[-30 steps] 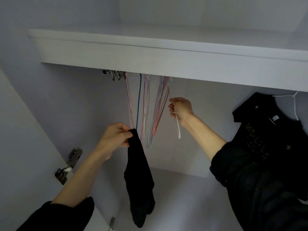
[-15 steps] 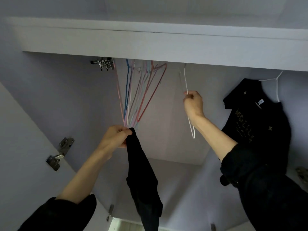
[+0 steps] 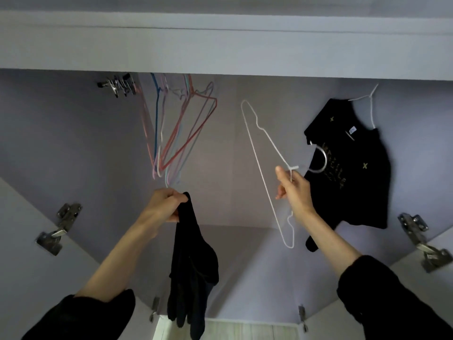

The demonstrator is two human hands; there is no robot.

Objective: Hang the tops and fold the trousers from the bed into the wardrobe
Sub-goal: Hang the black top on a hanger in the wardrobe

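Note:
I look up into the wardrobe. My left hand grips the top of a black garment, which hangs straight down below it. My right hand holds a white wire hanger by its neck, off the rail and tilted, its hook pointing right. A black top with gold print hangs on another white hanger at the right. Several coloured empty hangers hang from the rail at the left, just above my left hand.
A white shelf runs across above the rail. Metal clips hang at the rail's left end. Door hinges sit at the left and right. The wardrobe floor edge shows below.
My right hand has lifted the white hanger off the rail and brought it down and right, turning it sideways. My left hand keeps hold of the black garment.

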